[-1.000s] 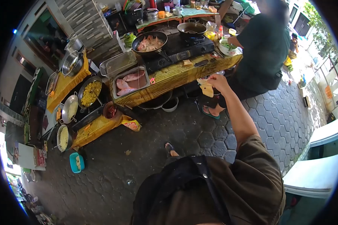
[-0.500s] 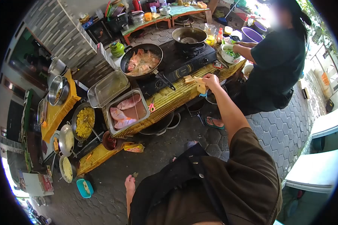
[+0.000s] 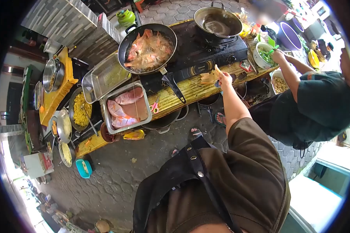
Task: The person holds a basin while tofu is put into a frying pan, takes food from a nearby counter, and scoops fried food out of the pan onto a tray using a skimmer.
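Observation:
My right hand (image 3: pixel 224 79) is closed on a thin pale piece (image 3: pixel 217 70) at the front edge of the stove counter. Beside it on the yellow cover lies a tan piece (image 3: pixel 209 78). Left of the hand, the handle of a black pan (image 3: pixel 148 48) juts out over the counter; fish fries in bubbling oil in it. A metal tray (image 3: pixel 147 112) of raw red fish stands further left, with pink scissors (image 3: pixel 155 108) next to it. My left hand is out of view.
A wok (image 3: pixel 217 22) of oil sits on the right burner. At the right a co-worker (image 3: pixel 313 105) holds their hands at a bowl of greens (image 3: pixel 256 58). Pans of yellow food (image 3: pixel 81 110) stand at the left. A teal basin (image 3: pixel 90 167) is on the paved floor.
The view has come nearer to the stove. My right hand has gone from holding the pale piece out in the air to the counter's edge. My left hand, seen half a second ago, has left the view.

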`<state>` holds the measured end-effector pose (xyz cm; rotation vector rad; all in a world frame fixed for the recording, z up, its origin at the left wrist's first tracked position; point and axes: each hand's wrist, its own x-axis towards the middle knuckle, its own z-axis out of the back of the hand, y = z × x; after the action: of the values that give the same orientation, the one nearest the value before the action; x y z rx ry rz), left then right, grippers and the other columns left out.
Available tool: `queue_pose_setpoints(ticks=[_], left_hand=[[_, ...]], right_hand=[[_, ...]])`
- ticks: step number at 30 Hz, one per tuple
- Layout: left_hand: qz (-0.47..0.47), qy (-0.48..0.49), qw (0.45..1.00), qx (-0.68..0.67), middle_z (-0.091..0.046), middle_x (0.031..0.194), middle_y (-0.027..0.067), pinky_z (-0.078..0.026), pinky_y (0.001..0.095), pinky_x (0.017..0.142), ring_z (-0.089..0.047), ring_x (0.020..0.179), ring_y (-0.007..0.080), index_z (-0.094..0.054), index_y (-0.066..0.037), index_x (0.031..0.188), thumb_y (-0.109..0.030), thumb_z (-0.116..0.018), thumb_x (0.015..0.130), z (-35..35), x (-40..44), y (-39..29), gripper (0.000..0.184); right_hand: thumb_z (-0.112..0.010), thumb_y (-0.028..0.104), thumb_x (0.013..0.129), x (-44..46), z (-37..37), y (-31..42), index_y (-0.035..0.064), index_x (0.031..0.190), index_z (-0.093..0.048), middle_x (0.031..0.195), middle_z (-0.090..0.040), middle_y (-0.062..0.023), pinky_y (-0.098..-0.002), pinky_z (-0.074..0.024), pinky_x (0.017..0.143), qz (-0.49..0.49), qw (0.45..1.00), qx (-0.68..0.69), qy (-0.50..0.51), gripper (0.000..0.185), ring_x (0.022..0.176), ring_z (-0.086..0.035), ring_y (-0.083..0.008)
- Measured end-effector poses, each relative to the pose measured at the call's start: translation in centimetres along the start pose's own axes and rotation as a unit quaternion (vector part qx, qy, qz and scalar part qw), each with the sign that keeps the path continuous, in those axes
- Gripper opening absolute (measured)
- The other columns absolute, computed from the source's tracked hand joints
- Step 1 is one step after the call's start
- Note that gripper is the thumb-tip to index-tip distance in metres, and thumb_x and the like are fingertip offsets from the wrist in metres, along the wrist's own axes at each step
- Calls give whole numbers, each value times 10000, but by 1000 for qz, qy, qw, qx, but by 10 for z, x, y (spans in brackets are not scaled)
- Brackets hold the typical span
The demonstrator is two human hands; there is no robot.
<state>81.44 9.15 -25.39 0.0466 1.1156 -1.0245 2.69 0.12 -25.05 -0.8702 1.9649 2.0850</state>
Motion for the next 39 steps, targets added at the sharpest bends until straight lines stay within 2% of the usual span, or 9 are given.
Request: queue_pose_setpoints(ticks=[8,12,17,22,25,27,32,36,39], left_hand=[[-40,-19,998,38,-644,948,113,-465,324,783,-602,884,225,-599,-54,1093,-192,-516,845,-8,-18,-51,296],[-157,-71,981,87,-648,970,127,-466,342,803,-610,916,260,-610,-69,1082,-207,-509,842,-5,-20,-87,295],[-36,-102,993,41,-633,1011,153,-464,365,822,-602,962,291,-600,-86,1094,-216,-509,839,11,-32,-91,301],[32,-86,996,-16,-648,932,98,-471,282,733,-619,871,180,-583,-123,1145,-257,-524,875,25,-25,20,306],[35,-62,997,1,-647,995,122,-471,365,809,-605,956,283,-610,-95,1080,-286,-525,853,36,-14,139,308],[50,-99,993,-28,-648,1022,101,-468,358,818,-609,961,258,-618,-104,1081,-306,-552,847,34,11,238,316],[91,-150,971,-163,-653,1026,86,-469,326,820,-622,932,208,-630,-90,1078,-270,-601,825,81,-17,352,312],[185,-185,863,-433,-648,982,102,-482,309,770,-622,883,208,-605,-37,1092,-181,-574,830,126,-21,392,300],[220,-231,771,-552,-642,919,119,-502,300,699,-623,812,217,-567,14,1121,-88,-536,835,146,-13,409,306]], right_hand=[[-697,237,749,6,1,-89,130,1344,-326,815,-573,-73,-290,-391,345,97,970,-193,-111,709,464,-484,-140],[-672,273,759,6,23,-124,107,1005,-585,533,-477,-4,-313,-380,339,223,930,-231,-181,309,375,-430,-147],[-617,347,775,-43,49,-141,1,893,-614,794,-642,-200,-423,-480,730,167,820,-544,-57,365,732,-617,-349],[-549,104,767,-124,21,-159,59,1041,-581,1258,-391,-183,-435,-442,892,16,627,-769,128,280,1098,-481,-368],[-548,118,759,-121,11,-189,49,999,-635,1158,-525,-184,-431,-458,865,-411,751,-468,217,264,1061,-525,-370],[-550,138,746,-205,-32,-208,25,889,-678,901,-643,-178,-413,-487,804,142,599,-778,128,223,926,-598,-380],[-540,181,727,-338,-177,-233,55,899,-681,847,-632,-198,-377,-452,835,161,428,-786,416,256,995,-558,-365],[-573,24,645,-421,-294,-299,59,927,-613,952,-572,-141,-377,-428,876,402,570,-472,539,288,966,-524,-324],[-623,90,641,-520,-399,-297,55,788,-620,873,-570,-136,-370,-463,772,380,488,-508,599,152,873,-566,-292]])
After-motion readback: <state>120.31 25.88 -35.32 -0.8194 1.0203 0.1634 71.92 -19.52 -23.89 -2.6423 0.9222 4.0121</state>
